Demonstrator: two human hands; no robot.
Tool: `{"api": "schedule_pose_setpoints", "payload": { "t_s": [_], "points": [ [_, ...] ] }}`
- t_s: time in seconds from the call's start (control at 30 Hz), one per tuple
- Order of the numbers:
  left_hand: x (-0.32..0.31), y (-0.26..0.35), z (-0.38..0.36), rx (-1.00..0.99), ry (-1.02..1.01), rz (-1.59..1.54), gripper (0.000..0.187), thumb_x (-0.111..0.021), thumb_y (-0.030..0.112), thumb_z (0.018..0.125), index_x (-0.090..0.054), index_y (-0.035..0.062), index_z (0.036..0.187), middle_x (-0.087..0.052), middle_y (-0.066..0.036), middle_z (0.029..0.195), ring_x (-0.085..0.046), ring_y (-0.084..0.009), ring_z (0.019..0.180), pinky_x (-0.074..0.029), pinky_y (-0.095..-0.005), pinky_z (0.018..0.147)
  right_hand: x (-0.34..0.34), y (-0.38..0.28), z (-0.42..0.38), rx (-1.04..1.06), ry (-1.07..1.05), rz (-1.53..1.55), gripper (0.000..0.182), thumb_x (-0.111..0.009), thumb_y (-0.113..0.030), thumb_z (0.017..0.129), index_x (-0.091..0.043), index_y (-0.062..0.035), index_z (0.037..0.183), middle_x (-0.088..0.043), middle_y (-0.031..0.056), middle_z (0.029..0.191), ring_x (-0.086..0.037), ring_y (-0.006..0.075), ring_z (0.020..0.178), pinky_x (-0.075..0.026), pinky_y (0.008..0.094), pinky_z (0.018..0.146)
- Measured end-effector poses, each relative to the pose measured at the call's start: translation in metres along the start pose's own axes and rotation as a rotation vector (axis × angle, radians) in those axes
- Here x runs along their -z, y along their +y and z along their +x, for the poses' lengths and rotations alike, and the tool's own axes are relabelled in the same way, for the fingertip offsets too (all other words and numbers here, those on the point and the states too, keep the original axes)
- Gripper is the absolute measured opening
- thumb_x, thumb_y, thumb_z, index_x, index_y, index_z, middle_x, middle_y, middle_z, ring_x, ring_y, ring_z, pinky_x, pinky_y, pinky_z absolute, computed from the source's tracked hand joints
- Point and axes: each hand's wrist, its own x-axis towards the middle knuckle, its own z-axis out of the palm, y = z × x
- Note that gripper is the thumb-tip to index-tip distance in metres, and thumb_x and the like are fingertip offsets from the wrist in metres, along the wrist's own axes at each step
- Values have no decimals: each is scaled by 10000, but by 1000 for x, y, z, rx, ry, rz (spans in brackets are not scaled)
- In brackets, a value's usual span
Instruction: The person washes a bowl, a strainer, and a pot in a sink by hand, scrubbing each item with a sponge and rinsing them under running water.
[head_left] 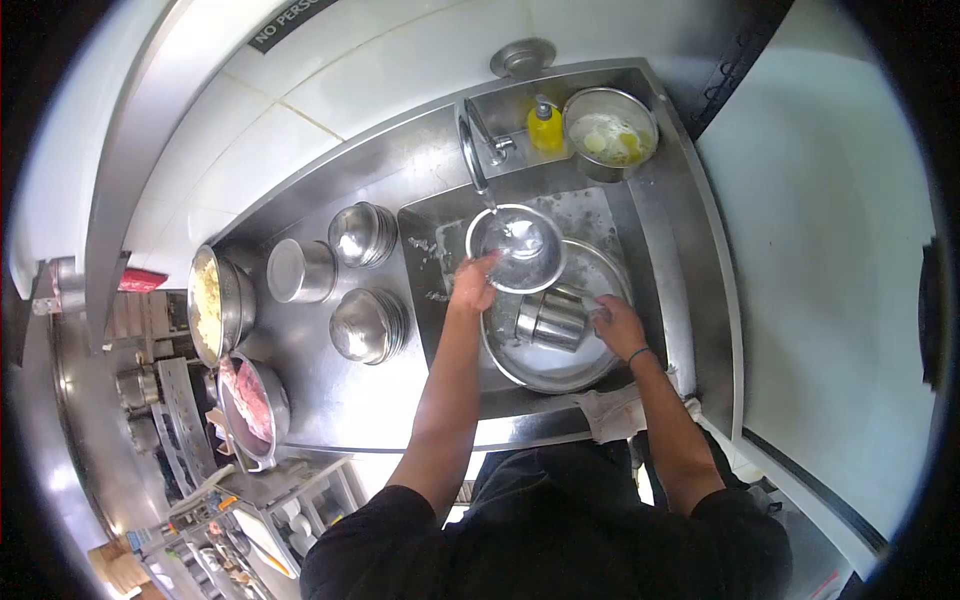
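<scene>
My left hand (474, 284) grips the rim of a metal bowl (516, 270) under the running faucet (471, 150); water splashes inside it. Below the bowl a wide metal basin (510, 368) sits in the sink (440, 215), with whitish water in it. A shiny metal container (560, 318) lies tilted in the basin. My right hand (618, 326) is closed at the container's right side, over the basin; what its fingers hold is too small to make out.
Left of the sink stand stacked bowls (362, 235), another stack (368, 326) and a metal pot (302, 271). Pans hold yellow food (207, 305) and raw meat (247, 400). A yellow soap bottle (545, 130) and a soapy pot (611, 128) stand behind. A cloth (612, 413) hangs over the front edge.
</scene>
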Motion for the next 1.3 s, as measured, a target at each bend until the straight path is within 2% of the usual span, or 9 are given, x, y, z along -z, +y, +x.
{"api": "schedule_pose_setpoints", "payload": {
  "t_s": [0.17, 0.27, 0.4, 0.6, 0.77, 0.87, 1.1, 1.2, 1.3],
  "points": [
    [-81, 46, -3, -277, 6, 843, 444, -559, -6, 994, -597, 154, 1407, -670, -87, 1306, -648, -250, 1179, -514, -379, 1003, -2, -2, 9, 72, 0, -52, 356, -664, -239, 924, -665, -67, 1236, -675, 188, 1218, -634, 386, 1148, -497, 437, 1007],
    [-71, 56, -9, -709, -34, 1217, 580, -505, -108, 918, -578, 158, 1428, -631, -146, 1368, -601, -308, 1270, -482, -389, 1056, -10, 0, 13, 134, 48, -64, 365, -675, -239, 920, -663, -61, 1238, -673, 196, 1223, -633, 388, 1151, -495, 442, 1011],
    [-73, 99, -108, -904, 157, 1437, 781, -435, -187, 699, -590, 121, 1400, -573, -178, 1426, -548, -399, 1315, -459, -430, 1099, -17, 16, 16, 111, 47, 11, 378, -688, -244, 921, -659, -50, 1244, -668, 206, 1237, -630, 390, 1159, -489, 447, 1018],
    [21, 146, -222, -1312, 654, 1555, 746, -501, -177, 688, -592, 30, 1399, -535, -254, 1422, -534, -446, 1298, -425, -486, 1100, -9, 24, 12, 60, 14, 41, 375, -685, -218, 931, -649, -19, 1247, -670, 221, 1229, -659, 385, 1110, -518, 432, 970],
    [77, 122, -254, -1001, 872, 2001, 764, -636, -57, 813, -446, 129, 1529, -396, -239, 1528, -393, -455, 1403, -382, -535, 1136, 6, 8, 24, 82, 90, 189, 385, -700, -240, 937, -652, -20, 1250, -685, 218, 1195, -683, 346, 1070, -525, 406, 947],
    [99, 92, -251, -746, 757, 1792, 791, -747, 70, 837, -420, 177, 1549, -378, -226, 1546, -378, -453, 1419, -357, -559, 1155, 45, -56, 39, 155, 241, 235, 376, -706, -236, 935, -659, -21, 1239, -690, 206, 1188, -683, 332, 1074, -523, 399, 947],
    [80, 71, -229, -978, 821, 1810, 722, -773, 122, 846, -476, 108, 1505, -339, -236, 1577, -375, -438, 1436, -308, -525, 1201, 152, -153, 160, 542, 590, -143, 333, -690, -221, 927, -673, -81, 1229, -647, 200, 1247, -629, 380, 1160, -509, 465, 984],
    [50, 36, -184, -1057, 445, 1446, 441, -674, 93, 930, -602, 37, 1361, -611, -223, 1317, -529, -411, 1309, -412, -500, 1105, 157, -132, 251, 317, 477, -474, 372, -653, -209, 943, -640, -109, 1301, -595, 200, 1335, -599, 400, 1219, -500, 485, 1019],
    [37, -38, -124, -422, 303, 1321, 461, -584, 276, 1007, -574, 1, 1376, -627, -226, 1331, -592, -378, 1248, -438, -431, 1087, 135, -83, 335, 122, 192, -818, 454, -598, -187, 960, -571, -122, 1408, -523, 210, 1459, -555, 395, 1310, -477, 480, 1081]
  ]
}}
